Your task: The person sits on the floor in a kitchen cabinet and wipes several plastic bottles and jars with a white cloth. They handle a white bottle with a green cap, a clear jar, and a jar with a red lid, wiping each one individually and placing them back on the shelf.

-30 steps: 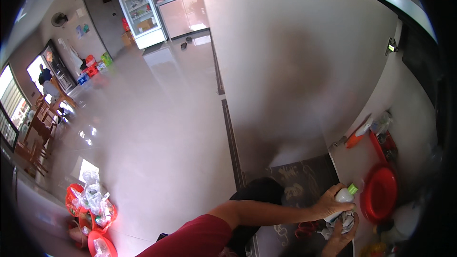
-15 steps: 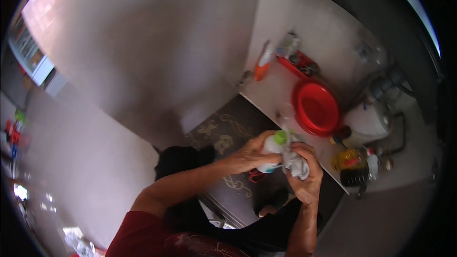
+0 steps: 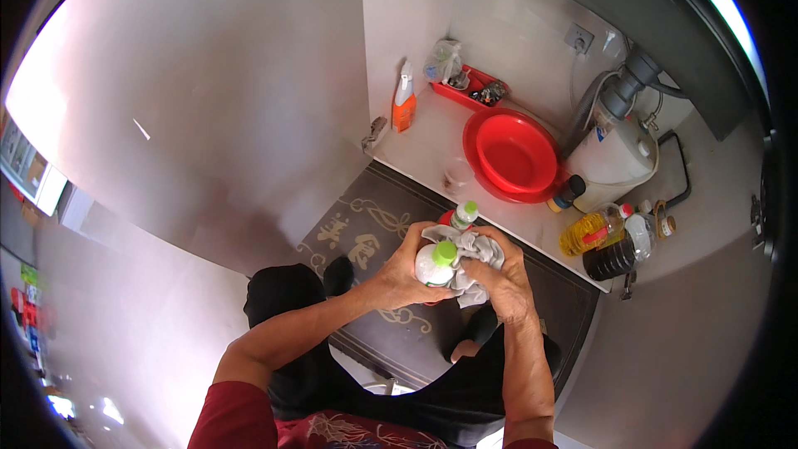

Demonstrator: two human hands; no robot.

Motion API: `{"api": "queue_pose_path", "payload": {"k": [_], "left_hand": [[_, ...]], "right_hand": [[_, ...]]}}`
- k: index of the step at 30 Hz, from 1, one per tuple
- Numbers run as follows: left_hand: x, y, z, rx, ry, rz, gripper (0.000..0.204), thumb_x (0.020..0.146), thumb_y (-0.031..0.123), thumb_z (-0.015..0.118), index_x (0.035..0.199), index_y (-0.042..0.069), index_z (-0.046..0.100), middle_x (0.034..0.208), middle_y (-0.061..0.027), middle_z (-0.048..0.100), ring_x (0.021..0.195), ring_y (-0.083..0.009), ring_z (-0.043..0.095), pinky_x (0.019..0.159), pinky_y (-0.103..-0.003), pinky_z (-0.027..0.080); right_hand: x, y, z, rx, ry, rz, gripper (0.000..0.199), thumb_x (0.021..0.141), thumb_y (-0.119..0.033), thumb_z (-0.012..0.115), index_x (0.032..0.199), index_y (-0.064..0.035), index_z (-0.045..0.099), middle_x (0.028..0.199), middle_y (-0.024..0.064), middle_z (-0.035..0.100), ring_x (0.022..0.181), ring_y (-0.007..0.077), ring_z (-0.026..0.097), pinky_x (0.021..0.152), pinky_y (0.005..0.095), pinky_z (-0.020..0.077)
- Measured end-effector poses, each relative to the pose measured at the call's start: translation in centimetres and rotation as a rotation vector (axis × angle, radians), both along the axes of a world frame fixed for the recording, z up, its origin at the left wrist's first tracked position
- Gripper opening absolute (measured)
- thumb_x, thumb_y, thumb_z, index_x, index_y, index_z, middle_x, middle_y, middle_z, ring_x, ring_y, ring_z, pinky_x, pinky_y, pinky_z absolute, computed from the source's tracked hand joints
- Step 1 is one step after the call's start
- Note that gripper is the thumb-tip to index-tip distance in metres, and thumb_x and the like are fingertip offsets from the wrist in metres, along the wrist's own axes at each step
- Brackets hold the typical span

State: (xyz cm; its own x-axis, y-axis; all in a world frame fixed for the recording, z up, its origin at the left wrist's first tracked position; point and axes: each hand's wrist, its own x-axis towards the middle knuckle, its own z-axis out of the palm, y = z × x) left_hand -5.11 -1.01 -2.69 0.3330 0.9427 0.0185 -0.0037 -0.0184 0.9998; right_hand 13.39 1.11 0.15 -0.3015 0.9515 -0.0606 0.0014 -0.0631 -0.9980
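Observation:
My left hand (image 3: pixel 405 270) grips a white bottle with a green cap (image 3: pixel 435 262), held upright in front of me. A second bottle with a green cap (image 3: pixel 462 216) and a red part stands just behind it; I cannot tell which hand bears it. My right hand (image 3: pixel 504 277) presses a crumpled grey cloth (image 3: pixel 470 256) against the bottles. Both hands meet above the dark patterned floor mat (image 3: pixel 363 218), near the front edge of the white counter (image 3: pixel 428 145).
On the counter stand an orange spray bottle (image 3: pixel 404 104), a red basin (image 3: pixel 513 155), a small red tray (image 3: pixel 470 87), a white water appliance (image 3: pixel 616 154), an oil bottle (image 3: pixel 591 231) and a dark bottle (image 3: pixel 613 258). A grey wall runs along the left.
My view swung from the wide floor and far room down to the counter. My hands stayed together on the bottles and cloth, and sit closer to the picture's middle now.

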Motion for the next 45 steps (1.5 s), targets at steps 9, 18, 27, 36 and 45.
{"api": "queue_pose_path", "payload": {"k": [9,18,27,36,45], "left_hand": [[-0.3,-0.1,0.8,0.208,0.413,-0.174,0.129,0.059,0.008,0.079,0.143,0.016,-0.019,0.117,-0.0249,0.053,0.099,-0.0403,0.057,0.087,-0.044,0.047],[-1.7,-0.2,-0.6,0.216,0.480,-0.352,0.138,0.051,0.009,0.081,0.141,0.016,-0.023,0.099,-0.0222,0.062,0.090,-0.0413,0.061,0.078,-0.043,0.050],[-2.4,0.0,-0.8,0.078,0.463,-0.210,0.127,0.059,0.013,0.080,0.145,0.020,-0.013,0.105,-0.0200,0.061,0.095,-0.0387,0.059,0.086,-0.042,0.045],[-2.5,0.1,1.1,0.086,0.032,-0.111,0.114,0.058,0.006,0.085,0.142,0.017,0.008,0.106,-0.0105,0.059,0.103,-0.0237,0.056,0.091,-0.038,0.043],[-3.4,1.2,0.2,-0.008,-0.127,0.088,0.067,0.060,0.017,0.087,0.112,0.008,0.047,0.099,-0.0016,0.055,0.098,-0.0123,0.052,0.086,-0.030,0.044]], "right_hand": [[0.5,0.8,1.0,0.296,-0.170,0.260,0.042,0.061,-0.001,0.065,0.102,-0.0042,0.060,0.095,0.0088,0.061,0.088,0.0215,0.059,0.080,0.0318,0.0463],[-1.9,-2.1,2.4,0.822,-0.594,0.442,0.040,0.051,-0.003,0.070,0.089,-0.0078,0.063,0.095,0.0045,0.056,0.092,0.0273,0.052,0.078,0.0393,0.0471],[-2.8,-1.2,0.8,0.750,-0.678,0.317,0.039,0.059,-0.009,0.070,0.096,-0.0065,0.060,0.096,0.0107,0.058,0.093,0.0322,0.055,0.079,0.0399,0.0472],[-1.0,1.6,-2.1,-0.294,0.050,0.102,0.039,0.073,-0.011,0.064,0.110,0.0003,0.058,0.097,0.0091,0.062,0.089,0.0167,0.060,0.078,0.0301,0.0470],[-3.3,-1.1,-2.7,-0.054,0.268,-0.067,0.051,0.077,-0.011,0.066,0.123,0.0014,0.049,0.110,0.0105,0.058,0.099,0.0165,0.055,0.088,0.0307,0.0438]]}}
